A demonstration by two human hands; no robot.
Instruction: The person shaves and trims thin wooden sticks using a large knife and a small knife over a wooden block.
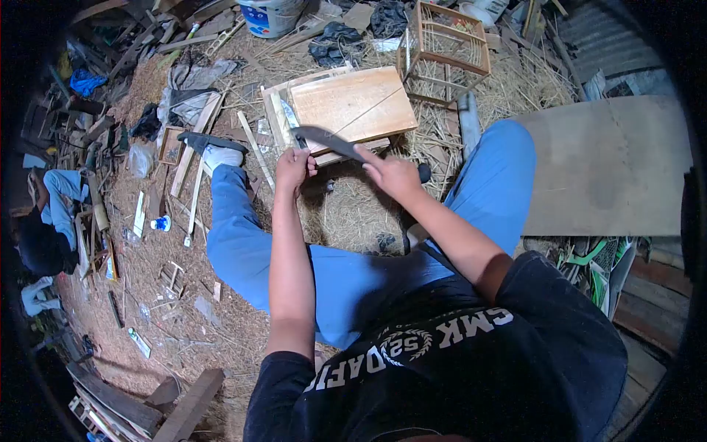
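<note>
Landmark: wood block (353, 107), pale, lying flat in front of the person, lower wood pieces showing under its near edge. Right hand (396, 177): fingers wrapped around the grip of the machete (328, 140), index finger pointing along it; dark butt end sticks out right of the fist. Machete is at the block's near side, blade slanting to the block's near left corner, edges a bit blurred. Blade tip just above the left fingertips; contact can't be told. Left hand (294, 169): by the block's near left corner, fingers curled in, thumb side up; can't tell whether it grips something small or just rests closed.

Along the block's left edge: pale strips (278, 118). Right of the block, just beside: slatted wood frame (449, 48). Beyond the block: black bag (336, 44), and farther off to its left, bucket (271, 16). Left of the block: shoe (221, 156), long sticks (195, 144); well apart, lower left, cup (160, 223). Far left of the block, another person (65, 193), partly visible, jeans. Far right of the block: flat sheet (604, 166). Near side of the block: straw (346, 214) between the legs.
</note>
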